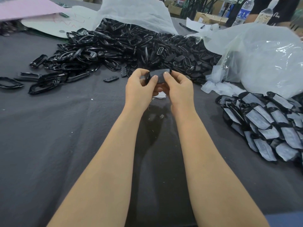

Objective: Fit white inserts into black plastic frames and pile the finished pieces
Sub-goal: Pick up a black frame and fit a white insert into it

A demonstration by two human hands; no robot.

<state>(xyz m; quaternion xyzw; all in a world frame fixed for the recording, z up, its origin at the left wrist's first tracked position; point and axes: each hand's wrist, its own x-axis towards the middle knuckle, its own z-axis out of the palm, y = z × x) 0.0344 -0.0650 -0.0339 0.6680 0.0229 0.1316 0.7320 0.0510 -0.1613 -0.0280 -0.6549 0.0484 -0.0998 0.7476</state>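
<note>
Holding one black frame (147, 78) just above the centre of the picture, both hands work it between thumbs and fingertips. The left hand (141, 86) pinches the frame's left end, and the right hand (179, 86) pinches its right end. Both thumbs press down on the upper face and the fingers are curled beneath. A pale white insert (159, 75) lies in the frame's opening. Whether it is fully seated cannot be told, since the thumbs cover its edges.

The piece looks light and thin. The frame is probably stiff along its long sides but likely to flex a little, being an open ring. Its glossy surface could slip under dry fingers. The insert looks more like a soft film than hard plastic, so pressing in its middle may buckle it. The safer hold is on the frame's outer rim at both ends, with the thumbs walking along the insert's border.

Empty frames lie in a heap of frames (114, 49) across the upper centre, spilling from a white bag (136, 12). The finished pile (265, 122) sits at the right edge, pale faces up. Loose inserts (219, 89) lie just above it, beside a clear plastic bag (262, 54). Everything rests on a grey cloth (65, 145).
</note>
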